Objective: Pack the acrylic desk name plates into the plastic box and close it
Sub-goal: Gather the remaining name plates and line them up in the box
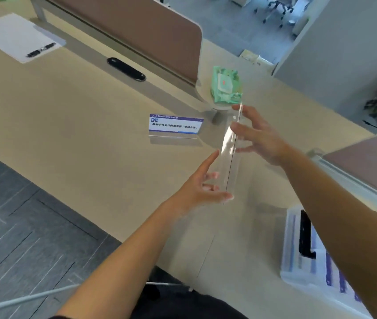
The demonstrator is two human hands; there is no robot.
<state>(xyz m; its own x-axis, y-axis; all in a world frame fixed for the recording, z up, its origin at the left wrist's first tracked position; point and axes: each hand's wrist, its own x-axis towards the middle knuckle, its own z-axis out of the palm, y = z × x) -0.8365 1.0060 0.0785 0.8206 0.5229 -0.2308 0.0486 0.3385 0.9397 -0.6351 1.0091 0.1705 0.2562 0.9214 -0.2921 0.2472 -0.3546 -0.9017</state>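
Clearly printed name plate (175,125) upright

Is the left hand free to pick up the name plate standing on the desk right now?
Probably not yet. The left hand and right hand together hold a clear plate above the desk. The standing plate sits unobstructed just beyond, so the path is open once the hand lets go.

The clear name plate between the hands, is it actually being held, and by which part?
Yes. The left hand grips the clear name plate at its near end, and the right hand holds its far end, above the desk.
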